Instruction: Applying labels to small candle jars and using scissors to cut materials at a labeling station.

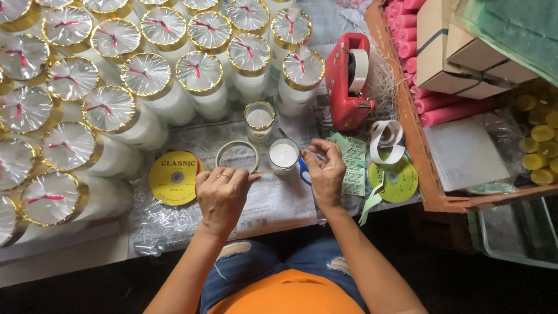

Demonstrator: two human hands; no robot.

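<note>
My left hand (pixel 222 192) pinches the end of a thin strip that runs to a small glass candle (pixel 283 154) filled with white wax. My right hand (pixel 323 170) holds the strip's other end against the glass on its right side. A second candle with a gold rim (pixel 259 119) stands just behind. A clear tape roll (pixel 236 154) lies flat to the left of the candle. Blue scissors (pixel 303 170) lie partly hidden under my right hand. Green paper labels (pixel 352 168) sit to the right.
Several white candles wrapped in clear film with gold bands and red ties (pixel 145 75) fill the left and back. A red tape dispenser (pixel 347 81) stands at the back right. Yellow discs (pixel 173 177) (pixel 396 180) lie on newspaper. A wooden tray (pixel 427 192) holds pink candles (pixel 450 109) and boxes.
</note>
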